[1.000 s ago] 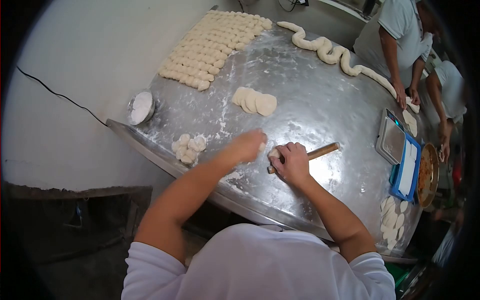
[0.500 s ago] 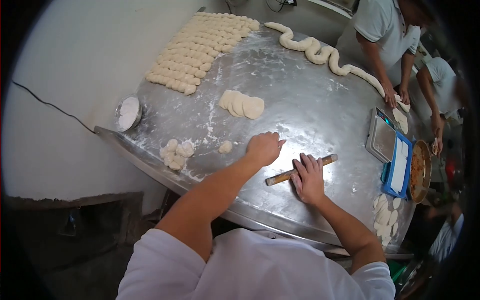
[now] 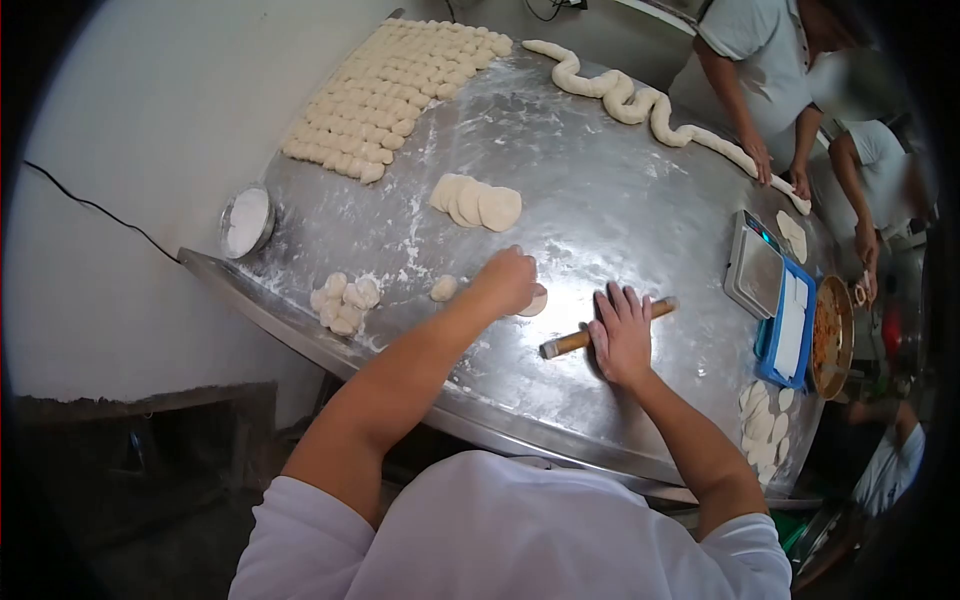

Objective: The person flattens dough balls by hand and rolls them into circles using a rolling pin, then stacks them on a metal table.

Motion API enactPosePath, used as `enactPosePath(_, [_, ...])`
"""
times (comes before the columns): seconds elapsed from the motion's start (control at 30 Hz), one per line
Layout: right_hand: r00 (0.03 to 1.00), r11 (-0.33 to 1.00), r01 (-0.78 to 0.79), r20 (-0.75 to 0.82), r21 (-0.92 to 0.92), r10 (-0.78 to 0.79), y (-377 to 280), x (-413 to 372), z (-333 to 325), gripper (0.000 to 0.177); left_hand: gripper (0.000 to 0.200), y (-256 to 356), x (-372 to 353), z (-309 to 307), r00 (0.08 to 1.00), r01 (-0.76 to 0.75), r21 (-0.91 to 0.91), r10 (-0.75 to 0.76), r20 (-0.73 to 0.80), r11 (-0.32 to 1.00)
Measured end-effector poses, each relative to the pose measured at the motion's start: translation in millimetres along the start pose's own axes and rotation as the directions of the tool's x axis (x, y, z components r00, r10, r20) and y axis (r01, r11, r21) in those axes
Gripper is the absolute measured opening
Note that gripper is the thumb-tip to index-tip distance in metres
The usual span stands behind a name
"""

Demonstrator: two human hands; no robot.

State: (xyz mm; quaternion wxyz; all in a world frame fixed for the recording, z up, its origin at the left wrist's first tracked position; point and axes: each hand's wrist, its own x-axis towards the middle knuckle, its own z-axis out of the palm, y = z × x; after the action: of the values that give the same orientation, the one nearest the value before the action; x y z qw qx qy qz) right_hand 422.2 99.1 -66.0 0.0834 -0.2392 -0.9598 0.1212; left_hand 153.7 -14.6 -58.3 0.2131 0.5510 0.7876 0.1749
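My left hand (image 3: 508, 280) is closed at a small flat dough disc (image 3: 536, 301) on the metal table, partly covering it. My right hand (image 3: 624, 333) lies with spread fingers over the middle of a wooden rolling pin (image 3: 568, 344), whose two ends show on either side. One small dough ball (image 3: 443, 288) sits left of my left forearm, and a floury cluster of dough balls (image 3: 342, 303) is further left. Beyond my left hand, several flattened rounds (image 3: 478, 203) overlap in a row.
Rows of dough pieces (image 3: 390, 95) fill the far left. Two co-workers stand at the right, one handling a long dough rope (image 3: 625, 103). A flour bowl (image 3: 247, 222), scale (image 3: 757, 268), blue tray (image 3: 790, 330), filling pan (image 3: 831, 330) and dough ovals (image 3: 762, 430) line the edges.
My left hand has moved slightly up and left, and a dough disc now shows beside it. The pin has shifted slightly under my right hand. The co-worker's hands moved along the rope.
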Motion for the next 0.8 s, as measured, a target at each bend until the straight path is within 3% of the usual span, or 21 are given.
enactPosePath(0.07, [1.000,0.996,-0.021,-0.016,-0.085,0.019,-11.6,39.2,6.5,0.062,0.029,7.5,7.7,-7.5,0.992,-0.059,-0.089,0.069,0.107,0.994])
enactPosePath(0.17, [0.999,0.994,-0.048,-0.016,-0.095,0.046,-30.2,110.2,16.2,0.073,0.028,6.6,17.8,12.7,0.995,0.034,-0.187,-0.016,0.099,0.982])
enactPosePath(0.2, [0.996,0.995,-0.062,-0.064,-0.083,0.057,-31.3,131.6,26.7,0.072,0.030,8.2,20.2,11.7,0.996,0.036,-0.128,-0.026,0.080,0.991])
enactPosePath(0.3, [0.960,0.981,-0.195,-0.207,-0.014,0.188,-37.3,188.1,45.3,0.067,0.033,4.0,21.7,8.2,0.996,0.069,-0.167,-0.076,-0.037,0.984])
enactPosePath(0.4, [0.939,0.907,-0.281,-0.105,0.314,0.327,-41.2,194.3,31.3,0.060,0.037,1.7,25.4,3.9,0.997,0.062,-0.049,-0.059,0.055,0.997])
enactPosePath(0.47, [0.950,0.908,-0.271,-0.065,0.318,0.307,-44.7,154.6,9.4,0.054,0.036,0.3,24.0,2.3,0.998,0.012,0.001,-0.012,0.062,1.000])
enactPosePath(0.5, [0.964,0.938,-0.245,-0.039,0.244,0.263,-40.7,123.6,7.6,0.050,0.035,-6.1,23.7,6.8,0.999,-0.011,-0.009,0.011,0.043,1.000])
enactPosePath(0.53, [0.971,0.997,-0.080,-0.223,0.010,0.080,-19.3,83.2,35.8,0.048,0.034,-9.7,23.4,9.4,0.999,-0.035,-0.016,0.035,0.027,0.999])
enactPosePath(0.57, [0.990,0.997,-0.074,-0.122,0.002,0.074,-15.8,47.7,28.5,0.047,0.034,-7.8,24.0,4.1,0.997,0.046,-0.103,-0.038,0.071,0.994])
enactPosePath(0.63, [0.997,1.000,0.012,-0.078,-0.028,-0.014,-2.7,-0.3,16.2,0.051,0.033,-1.4,23.4,-11.1,0.967,0.225,-0.265,-0.181,0.182,0.938])
enactPosePath(0.7, [0.998,0.997,0.053,-0.023,-0.050,-0.055,1.8,3.1,9.0,0.052,0.035,-4.9,23.6,-12.6,0.958,0.181,-0.189,-0.130,0.254,0.965])
enactPosePath(0.8, [0.993,0.988,-0.109,0.037,-0.108,0.113,-25.4,87.2,17.2,0.061,0.042,0.0,27.3,-11.9,0.945,0.190,-0.084,-0.159,0.286,0.978])
